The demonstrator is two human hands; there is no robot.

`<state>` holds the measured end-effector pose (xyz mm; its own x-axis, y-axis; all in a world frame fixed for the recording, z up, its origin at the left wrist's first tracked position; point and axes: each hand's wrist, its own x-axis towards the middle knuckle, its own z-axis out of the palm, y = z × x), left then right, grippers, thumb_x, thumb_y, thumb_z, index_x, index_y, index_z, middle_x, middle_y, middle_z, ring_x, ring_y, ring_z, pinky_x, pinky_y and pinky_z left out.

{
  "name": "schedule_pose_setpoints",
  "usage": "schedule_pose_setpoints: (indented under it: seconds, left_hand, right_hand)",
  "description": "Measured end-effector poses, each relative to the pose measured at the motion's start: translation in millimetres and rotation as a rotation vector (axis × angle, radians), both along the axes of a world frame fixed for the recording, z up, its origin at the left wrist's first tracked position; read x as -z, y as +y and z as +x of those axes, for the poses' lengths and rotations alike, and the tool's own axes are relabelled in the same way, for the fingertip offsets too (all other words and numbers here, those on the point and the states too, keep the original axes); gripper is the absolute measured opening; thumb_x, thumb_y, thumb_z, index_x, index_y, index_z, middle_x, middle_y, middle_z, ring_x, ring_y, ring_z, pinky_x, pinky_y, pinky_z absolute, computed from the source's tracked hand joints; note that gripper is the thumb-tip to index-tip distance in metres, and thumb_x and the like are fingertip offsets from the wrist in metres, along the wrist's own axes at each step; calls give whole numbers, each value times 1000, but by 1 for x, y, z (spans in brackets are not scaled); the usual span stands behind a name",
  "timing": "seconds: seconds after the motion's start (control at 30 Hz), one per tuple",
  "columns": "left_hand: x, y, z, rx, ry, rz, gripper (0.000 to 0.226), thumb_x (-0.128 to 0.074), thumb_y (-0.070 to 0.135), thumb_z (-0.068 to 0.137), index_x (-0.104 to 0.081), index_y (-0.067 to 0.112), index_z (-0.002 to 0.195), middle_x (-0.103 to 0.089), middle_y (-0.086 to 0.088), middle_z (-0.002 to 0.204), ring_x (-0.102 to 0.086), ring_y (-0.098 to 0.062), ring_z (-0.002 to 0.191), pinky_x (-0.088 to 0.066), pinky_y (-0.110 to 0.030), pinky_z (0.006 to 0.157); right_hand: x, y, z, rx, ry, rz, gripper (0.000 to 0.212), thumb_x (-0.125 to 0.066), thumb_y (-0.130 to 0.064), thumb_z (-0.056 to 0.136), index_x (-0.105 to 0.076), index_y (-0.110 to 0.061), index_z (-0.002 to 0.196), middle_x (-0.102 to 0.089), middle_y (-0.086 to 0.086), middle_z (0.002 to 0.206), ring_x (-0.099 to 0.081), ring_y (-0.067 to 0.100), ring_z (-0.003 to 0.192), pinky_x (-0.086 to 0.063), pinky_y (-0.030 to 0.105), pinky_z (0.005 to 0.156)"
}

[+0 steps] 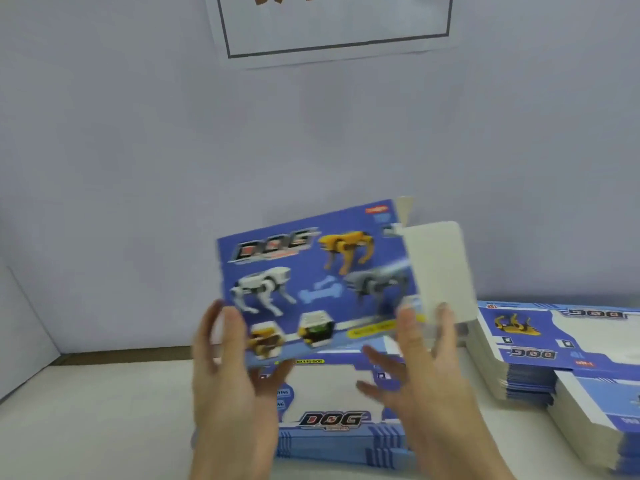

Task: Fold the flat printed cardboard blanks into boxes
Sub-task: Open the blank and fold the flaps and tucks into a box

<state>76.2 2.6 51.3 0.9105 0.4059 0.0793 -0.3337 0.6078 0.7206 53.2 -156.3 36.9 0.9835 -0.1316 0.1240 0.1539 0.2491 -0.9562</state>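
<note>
Your left hand (pixel 228 368) is raised, palm turned inward, fingers nearly straight and blurred. Your right hand (pixel 420 372) mirrors it, fingers spread and lightly bent, thumb and forefinger pointing up. Both forearms rise from below.

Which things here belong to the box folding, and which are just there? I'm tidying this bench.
Job:
the raised blank, its white flap;
left hand, right hand;
stack of blanks under the hands;
stack of blanks at right.

Lying about:
paper sign on the wall.
</note>
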Motion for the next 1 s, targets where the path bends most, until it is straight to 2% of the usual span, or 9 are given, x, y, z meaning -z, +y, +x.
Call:
schedule_pose_setpoints:
  seconds: [0.1, 0.2, 0.33, 0.4, 0.43, 0.53, 0.73, 0.93, 1.0]
  left_hand:
    - [6, -11, -6, 337, 29, 150, 73, -75, 40, 64, -53, 32, 134, -72, -6, 119, -73, -30, 101, -61, -46, 69]
    - [10, -4, -9, 361, 70, 348, 69, -75, 46, 60, -55, 41, 126, -72, -1, 119, -72, -21, 104, -58, -43, 77]
    - [6, 9, -9, 158, -5, 639, 68, -72, 69, 69, -48, 49, 129, -64, 10, 130, -61, -7, 119, -50, -36, 96]
    - [2, 8, -13, 171, -78, 726, 77, -67, 70, 62, -42, 55, 134, -57, 17, 136, -55, -5, 127, -52, -35, 100]
    - [1, 5, -16, 212, -109, 759, 80, -68, 71, 62, -38, 59, 135, -54, 17, 140, -54, -10, 130, -53, -37, 99]
    - [-2, -5, -25, 362, -170, 726, 69, -71, 73, 66, -38, 71, 126, -55, 6, 143, -60, -32, 124, -55, -56, 92]
    - [2, -5, -19, 269, -197, 691, 50, -63, 49, 78, -44, 54, 124, -72, 14, 113, -75, -23, 94, -62, -34, 65]
    - [16, -15, -10, 72, -119, 679, 38, -60, 64, 74, -53, 53, 109, -68, -2, 121, -75, -26, 91, -62, -38, 62]
    - [19, -16, -9, 89, -72, 605, 34, -52, 68, 77, -60, 48, 103, -68, -1, 116, -75, -25, 92, -61, -34, 61]
  right_hand:
    - [-11, -15, 8, 275, -100, 231, 101, -73, -64, 53, -27, -62, 142, -74, -15, 107, -72, 22, 103, -61, 39, 67]
    - [-14, -34, 6, 295, -162, 231, 93, -75, -56, 59, -34, -51, 142, -73, -4, 117, -70, 25, 110, -59, 39, 73]
    - [-14, -61, 0, 145, -231, 1, 88, -85, -36, 61, -41, -50, 136, -74, 0, 117, -73, 18, 102, -59, 34, 81]
    - [-11, -68, -3, 9, -260, -165, 93, -93, -26, 63, -42, -57, 133, -73, -3, 119, -72, 19, 107, -60, 28, 79]
    - [-10, -69, -3, -58, -260, -221, 89, -89, -32, 63, -41, -60, 132, -72, -5, 121, -71, 19, 108, -60, 30, 81]
    - [-6, -59, -4, -212, -253, -319, 84, -82, -38, 63, -41, -59, 132, -70, -5, 126, -70, 22, 111, -59, 43, 89]
    - [6, -35, 5, -141, -274, -306, 77, -78, -23, 73, -39, -52, 133, -66, -8, 130, -69, 20, 112, -58, 51, 91]
    - [12, -24, 5, -142, -278, -315, 63, -75, -38, 78, -47, -51, 133, -65, -2, 133, -66, 24, 117, -55, 53, 94]
    - [12, -21, 3, -156, -226, -351, 46, -67, -45, 81, -55, -50, 126, -68, -1, 126, -65, 25, 117, -51, 56, 98]
